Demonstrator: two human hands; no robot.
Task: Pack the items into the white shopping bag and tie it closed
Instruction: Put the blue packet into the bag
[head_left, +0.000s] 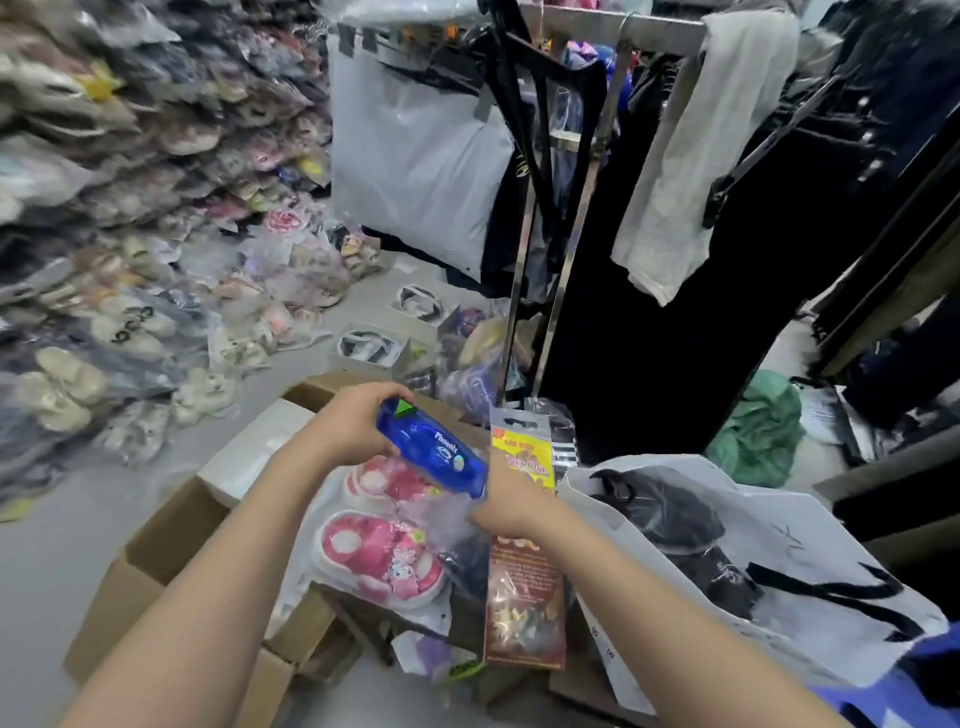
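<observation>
My left hand (358, 421) grips the upper end of a blue "Phoenix" pack (434, 449) and holds it tilted above the pile. My right hand (511, 506) is at the pack's lower end, fingers curled round it and hidden behind it. Below lie pink children's shoes in a clear bag (379, 551) and a long yellow and brown snack packet (524, 561). The white shopping bag (779, 551) with black handles lies open at the right, with a dark bagged item (670, 519) inside.
Cardboard boxes (156, 545) stand below and to the left of the pile. Bagged slippers and shoes are heaped along the left wall (130, 234). A metal clothes rack (566, 208) with dark garments stands behind. A green cloth (763, 431) lies on the floor at right.
</observation>
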